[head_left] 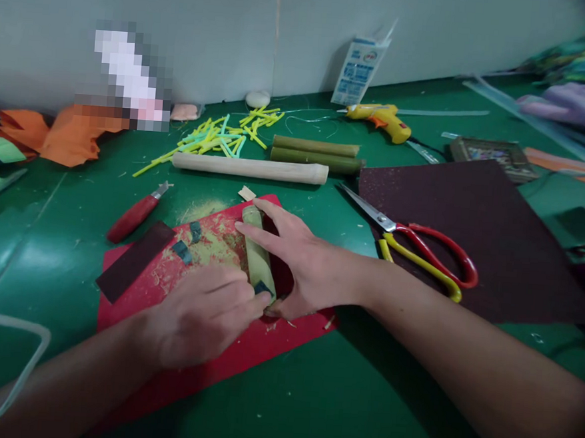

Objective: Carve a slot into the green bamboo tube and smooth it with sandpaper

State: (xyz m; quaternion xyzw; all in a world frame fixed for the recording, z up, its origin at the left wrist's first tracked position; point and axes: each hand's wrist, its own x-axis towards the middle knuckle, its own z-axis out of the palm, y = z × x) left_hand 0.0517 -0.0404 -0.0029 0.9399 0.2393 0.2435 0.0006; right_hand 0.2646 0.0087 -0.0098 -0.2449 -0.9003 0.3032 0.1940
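A short pale-green bamboo piece lies on a red sheet, tilted slightly. My right hand holds it from the right, with fingers at its far end and the thumb by its near end. My left hand is closed, pinching a small dark scrap, which looks like sandpaper, against the bamboo's near end. Its fingers partly hide the scrap. Yellowish dust and two more dark scraps lie left of the bamboo. A dark brown strip rests on the sheet's left side.
A red-handled cutter lies at left. Beyond the sheet are a pale bamboo stick, green bamboo pieces and yellow strips. Scissors rest on a dark brown sheet at right; a yellow glue gun is behind.
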